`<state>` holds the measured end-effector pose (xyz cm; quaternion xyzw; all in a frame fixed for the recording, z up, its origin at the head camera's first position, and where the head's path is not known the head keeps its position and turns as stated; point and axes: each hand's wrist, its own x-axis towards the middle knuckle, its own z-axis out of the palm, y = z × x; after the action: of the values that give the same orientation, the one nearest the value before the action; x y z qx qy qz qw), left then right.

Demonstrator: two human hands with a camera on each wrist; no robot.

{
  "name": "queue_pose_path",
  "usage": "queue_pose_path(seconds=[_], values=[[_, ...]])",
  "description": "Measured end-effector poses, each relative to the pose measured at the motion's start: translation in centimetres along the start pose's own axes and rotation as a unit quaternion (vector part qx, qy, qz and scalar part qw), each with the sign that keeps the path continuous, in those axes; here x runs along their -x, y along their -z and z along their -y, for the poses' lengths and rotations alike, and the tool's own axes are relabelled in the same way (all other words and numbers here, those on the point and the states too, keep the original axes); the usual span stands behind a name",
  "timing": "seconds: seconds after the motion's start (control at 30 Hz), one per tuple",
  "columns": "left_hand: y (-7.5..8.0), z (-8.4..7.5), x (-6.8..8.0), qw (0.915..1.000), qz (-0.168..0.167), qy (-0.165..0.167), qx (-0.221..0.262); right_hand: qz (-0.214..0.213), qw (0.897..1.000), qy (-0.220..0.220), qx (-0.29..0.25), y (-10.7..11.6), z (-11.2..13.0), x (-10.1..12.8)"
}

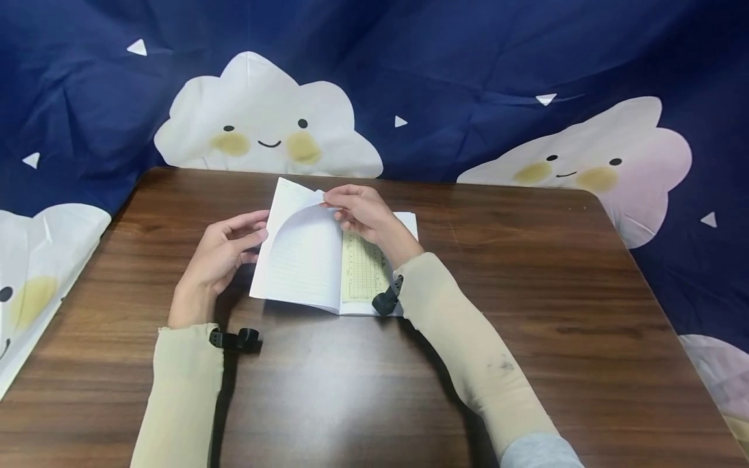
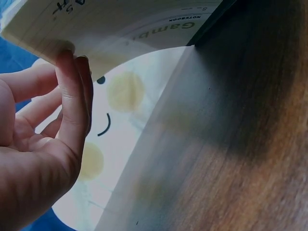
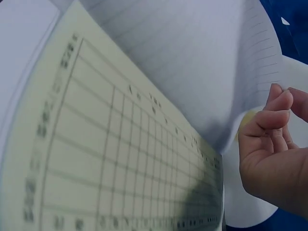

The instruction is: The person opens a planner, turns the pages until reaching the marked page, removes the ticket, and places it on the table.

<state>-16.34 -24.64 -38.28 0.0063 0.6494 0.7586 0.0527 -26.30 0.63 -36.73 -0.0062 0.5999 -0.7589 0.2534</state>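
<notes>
Right hand (image 1: 363, 211) pinches a curled page (image 1: 301, 224) of the open notebook (image 1: 328, 260) — left hand (image 1: 225, 250), fingers straight, steadies its left edge.

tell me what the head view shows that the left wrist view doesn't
Only the head view shows the whole scene: the open notebook on the wooden table, the right hand pinching a curled page at its top, the yellowish grid sheet inside, and both sleeves.

Only the left wrist view shows the underside of the notebook's raised left cover with its green printed lettering, and the left hand's fingers pressed against the page edges.

Both show the left hand at the notebook's left edge, the table, and the cloud-print backdrop.
</notes>
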Motion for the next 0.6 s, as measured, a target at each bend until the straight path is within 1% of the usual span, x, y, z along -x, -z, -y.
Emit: queue_pose_path(seconds=[0.23, 0.33, 0.5, 0.6], values=[[-0.1, -0.3, -0.1, 1.0000, -0.001, -0.001, 0.007, -0.002, 1.000, -0.001, 0.022, -1.1, -0.3, -0.2], [-0.1, -0.4, -0.1, 1.0000, -0.007, 0.000, -0.007, -0.006, 1.000, -0.007, 0.022, -1.6, -0.4, -0.3], [-0.1, -0.5, 0.0, 0.9995, 0.002, 0.004, -0.032, -0.001, 1.000, -0.007, 0.017, -2.2, -0.7, -0.4], [0.0, -0.4, 0.1, 0.9984, 0.007, 0.005, -0.056, 0.001, 1.000, -0.003, 0.019, -2.4, -0.9, -0.5]])
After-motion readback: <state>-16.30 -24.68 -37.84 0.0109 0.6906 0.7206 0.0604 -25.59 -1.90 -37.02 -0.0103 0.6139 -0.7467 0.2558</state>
